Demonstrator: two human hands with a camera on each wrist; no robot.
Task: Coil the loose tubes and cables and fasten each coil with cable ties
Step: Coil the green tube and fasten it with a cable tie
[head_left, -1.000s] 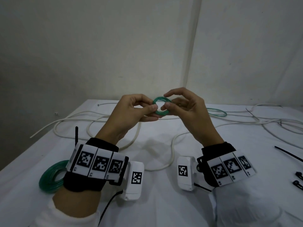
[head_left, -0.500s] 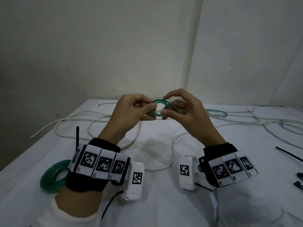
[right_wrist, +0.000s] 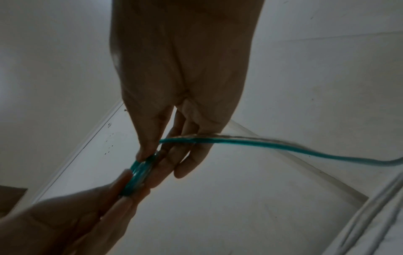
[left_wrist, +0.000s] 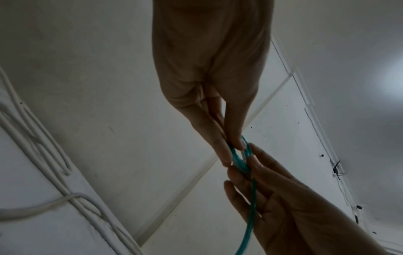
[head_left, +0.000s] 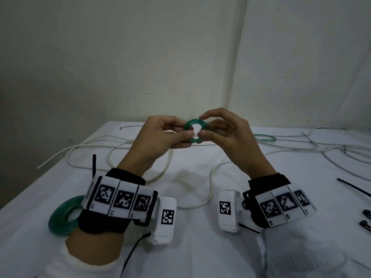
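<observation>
at the centre of the head view, raised above the white counter (head_left: 200, 247), the left hand (head_left: 160, 137) and right hand (head_left: 226, 135) meet around a small coil of green tube (head_left: 190, 127). the left hand pinches the coil's left side between thumb and fingertips, the fingers curled. the right hand pinches the right side, its thumb on the lower edge and its index finger arched over the top. the coil stands upright, its opening facing the camera.

the right wrist view shows the loose tail of the tube (right_wrist: 283, 146) leaving the coil, crossing the right hand's fingers (right_wrist: 191, 155) and running off to the right edge of the frame. in the head view, more of the same green tube (head_left: 265, 138) lies on the counter beyond the right hand.

at the lower left of the head view, a larger green tube coil (head_left: 62, 217) lies flat on the counter, partly hidden by the left wrist band. loose white cable (head_left: 170, 167) loops across the counter under and beyond the hands. at the right edge lie black cable ties (head_left: 353, 187), well apart from the hands.
</observation>
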